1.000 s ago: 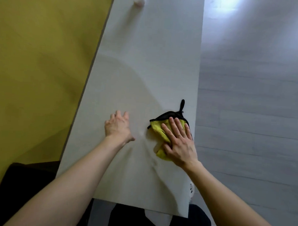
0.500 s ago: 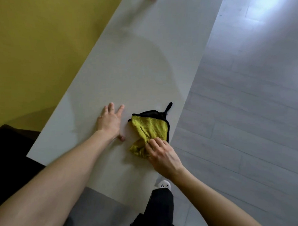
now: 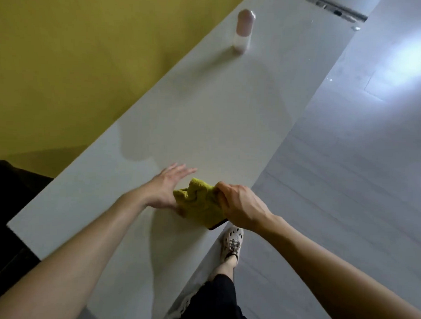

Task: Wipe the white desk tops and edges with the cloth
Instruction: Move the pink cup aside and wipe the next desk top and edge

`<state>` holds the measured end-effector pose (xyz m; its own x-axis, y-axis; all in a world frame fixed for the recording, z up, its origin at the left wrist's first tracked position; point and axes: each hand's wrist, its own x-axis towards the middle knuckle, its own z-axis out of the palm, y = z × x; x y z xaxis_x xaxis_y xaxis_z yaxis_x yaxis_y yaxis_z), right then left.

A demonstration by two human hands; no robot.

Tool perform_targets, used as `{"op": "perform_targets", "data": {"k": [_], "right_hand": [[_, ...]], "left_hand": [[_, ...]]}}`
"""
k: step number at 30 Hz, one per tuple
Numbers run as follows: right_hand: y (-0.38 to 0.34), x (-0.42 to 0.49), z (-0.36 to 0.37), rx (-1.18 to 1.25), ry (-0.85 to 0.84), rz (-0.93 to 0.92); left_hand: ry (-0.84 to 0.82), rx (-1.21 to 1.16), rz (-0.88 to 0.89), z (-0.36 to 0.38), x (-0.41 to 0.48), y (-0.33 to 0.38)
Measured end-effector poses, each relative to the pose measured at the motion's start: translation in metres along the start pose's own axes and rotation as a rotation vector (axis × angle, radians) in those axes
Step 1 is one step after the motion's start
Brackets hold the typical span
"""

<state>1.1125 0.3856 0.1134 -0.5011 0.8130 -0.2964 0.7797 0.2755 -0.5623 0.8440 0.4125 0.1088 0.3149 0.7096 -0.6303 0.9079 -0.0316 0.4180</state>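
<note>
Head view: right hand (image 3: 241,205) grips the cloth (image 3: 196,201).

The cloth (image 3: 198,202) is nubby yellow terry with a dark edge, the desk (image 3: 206,116) smooth matt white laminate, the bottle (image 3: 243,32) frosted plastic, the floor (image 3: 360,152) pale, faintly glossy planks.

Part of the cloth (image 3: 196,203) is hidden under the right hand (image 3: 242,207).
</note>
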Motion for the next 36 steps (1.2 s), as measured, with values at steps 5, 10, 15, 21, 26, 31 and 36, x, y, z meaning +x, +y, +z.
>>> {"op": "perform_targets", "data": {"k": [5,10,15,21,26,31,36], "right_hand": [[0.044,0.024,-0.087,-0.012,0.066,0.004],[0.085,0.054,-0.147,-0.02,-0.002,0.044],[0.144,0.117,-0.221,-0.007,0.057,0.046],[0.261,0.22,-0.279,-0.193,0.135,0.117],[0.289,0.272,-0.226,-0.273,-0.029,-0.119],[0.29,0.272,-0.175,-0.377,-0.055,-0.243],[0.299,0.278,-0.169,-0.351,0.026,-0.247]], "left_hand": [[0.124,-0.155,0.074,-0.068,0.053,0.088],[0.207,-0.052,0.056,-0.116,0.098,0.125],[0.318,-0.098,0.071,-0.17,0.159,0.148],[0.604,-0.159,-0.182,-0.22,0.286,0.167],[0.925,-0.224,-0.332,-0.251,0.375,0.165],[1.022,-0.3,-0.251,-0.273,0.44,0.148],[1.093,-0.367,-0.158,-0.284,0.469,0.136]]}}
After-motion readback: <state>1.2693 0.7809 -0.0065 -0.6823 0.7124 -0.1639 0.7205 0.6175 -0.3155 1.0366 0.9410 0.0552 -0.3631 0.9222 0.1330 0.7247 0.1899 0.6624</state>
